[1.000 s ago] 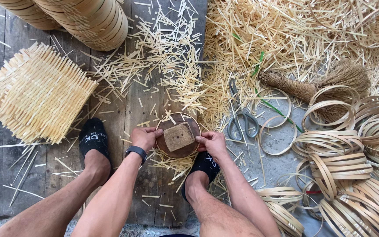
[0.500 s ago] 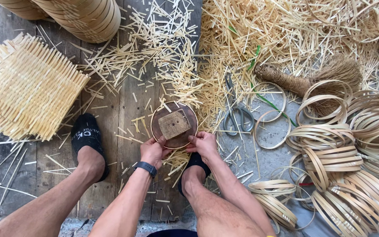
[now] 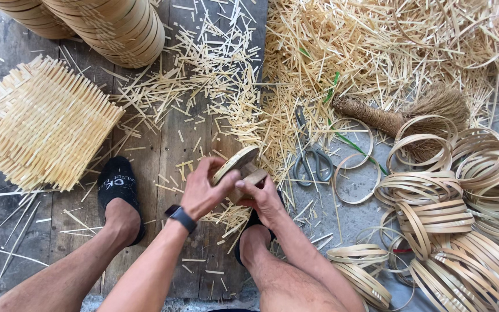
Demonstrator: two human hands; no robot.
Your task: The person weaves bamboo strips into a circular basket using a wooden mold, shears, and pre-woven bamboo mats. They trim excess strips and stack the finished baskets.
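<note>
**Two hands hold a small round bamboo piece over the floor**

The left hand (image 3: 203,193) grips a round bamboo ring (image 3: 235,164), tipped on its edge. The right hand (image 3: 264,199) is closed on a small wooden block (image 3: 248,178) that touches the ring. Both are held above the wooden floor (image 3: 163,150), near its middle, between the two feet in black socks (image 3: 115,185).

Thin bamboo sticks (image 3: 295,75) lie all over the floor. Grey scissors (image 3: 312,162) rest just right of the hands. A brown brush (image 3: 405,112) lies further right. Many bamboo hoops (image 3: 469,196) are piled by the right edge. A flat woven mat (image 3: 41,124) sits at the left edge. Tall stacks of round bamboo trays (image 3: 111,26) stand at the top left corner. The left wrist wears a black watch (image 3: 181,218).
</note>
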